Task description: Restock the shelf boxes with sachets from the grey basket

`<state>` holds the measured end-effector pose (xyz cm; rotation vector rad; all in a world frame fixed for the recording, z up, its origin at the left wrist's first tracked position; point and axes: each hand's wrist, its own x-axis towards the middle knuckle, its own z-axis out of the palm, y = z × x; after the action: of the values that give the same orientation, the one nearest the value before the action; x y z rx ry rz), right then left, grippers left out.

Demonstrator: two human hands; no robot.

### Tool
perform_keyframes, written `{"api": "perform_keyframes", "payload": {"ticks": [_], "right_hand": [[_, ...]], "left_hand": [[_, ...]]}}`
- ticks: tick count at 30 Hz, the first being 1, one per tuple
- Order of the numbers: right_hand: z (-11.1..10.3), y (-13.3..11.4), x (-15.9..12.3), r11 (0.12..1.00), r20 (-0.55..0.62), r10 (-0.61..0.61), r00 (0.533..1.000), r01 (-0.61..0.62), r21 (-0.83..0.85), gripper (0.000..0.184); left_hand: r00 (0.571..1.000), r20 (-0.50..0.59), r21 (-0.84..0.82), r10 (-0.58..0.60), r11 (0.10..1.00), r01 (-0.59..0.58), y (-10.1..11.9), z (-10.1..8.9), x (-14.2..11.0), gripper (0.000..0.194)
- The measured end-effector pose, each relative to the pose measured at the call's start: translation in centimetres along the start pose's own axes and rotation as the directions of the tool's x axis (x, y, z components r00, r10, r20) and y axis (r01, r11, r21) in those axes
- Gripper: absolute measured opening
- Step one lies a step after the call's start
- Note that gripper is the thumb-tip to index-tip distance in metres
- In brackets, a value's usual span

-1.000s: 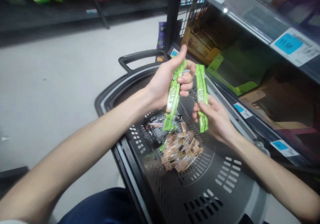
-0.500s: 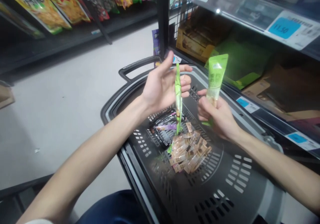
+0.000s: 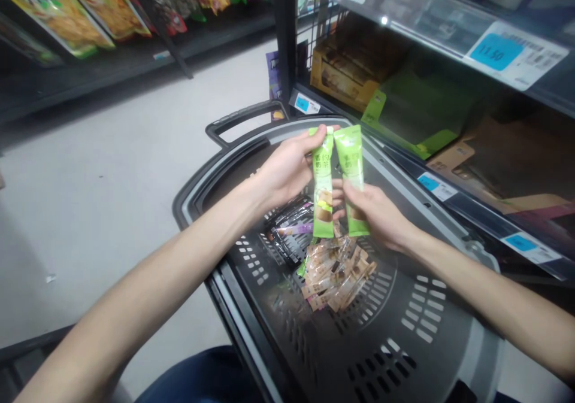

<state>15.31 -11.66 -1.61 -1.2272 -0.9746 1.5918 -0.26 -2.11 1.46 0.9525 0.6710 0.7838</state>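
Over a dark shopping basket [image 3: 431,367], my left hand [image 3: 287,166] pinches a green milk tea sachet [image 3: 323,181] near its top end. My right hand [image 3: 375,211] grips a second green milk tea sachet [image 3: 349,151] by its lower half, thumb in front. Both sachets hang side by side, nearly upright, printed fronts facing me. Below them a heap of beige sachets [image 3: 335,277] lies on the basket floor. Beside the heap are a black clear-fronted packet [image 3: 287,235] and a purple sachet [image 3: 294,229]. A green tip [image 3: 302,267] pokes out at the heap's left.
On the right stands a shelf with price labels [image 3: 498,52] and open cartons [image 3: 345,79]; its lower edge runs close along the basket. Bagged snacks [image 3: 112,2] fill a shelf at upper left. The basket handle [image 3: 242,121] juts out at the far end.
Both sachets have come together side by side. The left one has turned from edge-on to face me, and my left fingers have closed on its top. My right hand has moved left.
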Motion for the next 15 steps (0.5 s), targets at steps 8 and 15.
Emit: {"api": "perform_keyframes", "payload": {"ticks": [8,15], "right_hand": [[0.3,0.6,-0.4,0.996,0.016,-0.087,0.996,0.088,-0.024,0.033],[0.2,0.0,0.1,0.965,-0.121,-0.216,0.969,0.230,0.127,0.032]], "left_hand": [[0.996,0.069,0.184,-0.051,0.982,0.038,-0.8,0.7,-0.9,0.051],[0.901,0.353,0.492,-0.253,0.869,0.051,-1.8,-0.1,-0.9,0.041]]}}
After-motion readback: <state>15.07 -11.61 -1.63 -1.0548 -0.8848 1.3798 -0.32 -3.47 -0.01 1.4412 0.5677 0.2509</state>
